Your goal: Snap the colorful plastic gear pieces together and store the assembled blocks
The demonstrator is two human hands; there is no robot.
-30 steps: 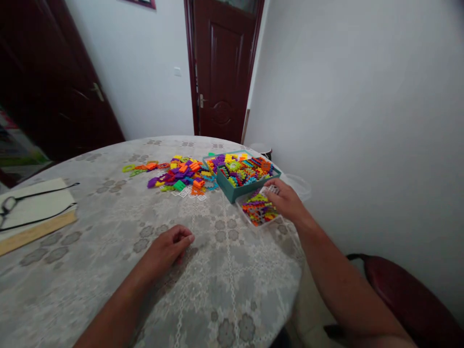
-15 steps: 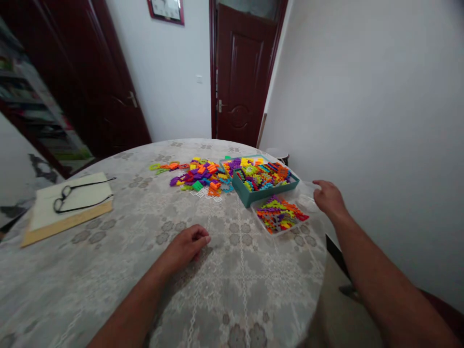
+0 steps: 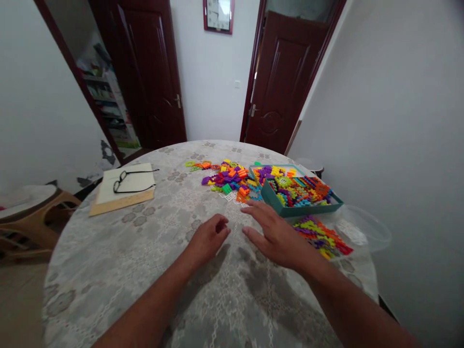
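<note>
My left hand (image 3: 208, 238) rests on the lace tablecloth (image 3: 152, 251) near the table's middle, fingers curled loosely with nothing in them. Just right of it, my right hand (image 3: 277, 235) hovers palm down with the fingers stretched out, holding nothing. Beyond the hands lies a loose pile of coloured plastic building pieces (image 3: 226, 178). To its right stands a teal box (image 3: 300, 209) full of the same pieces. A clear shallow tray (image 3: 321, 236) of more pieces sits by my right wrist.
A clear plastic lid (image 3: 369, 227) lies at the table's right edge. A pad with black glasses (image 3: 125, 186) sits at the far left. A wooden stool (image 3: 34, 220) stands left of the table. Dark doors and a wall clock are behind.
My right hand has left the lid at the right edge and swung in over the table beside my left hand. The view has turned left; the left hand stayed put.
</note>
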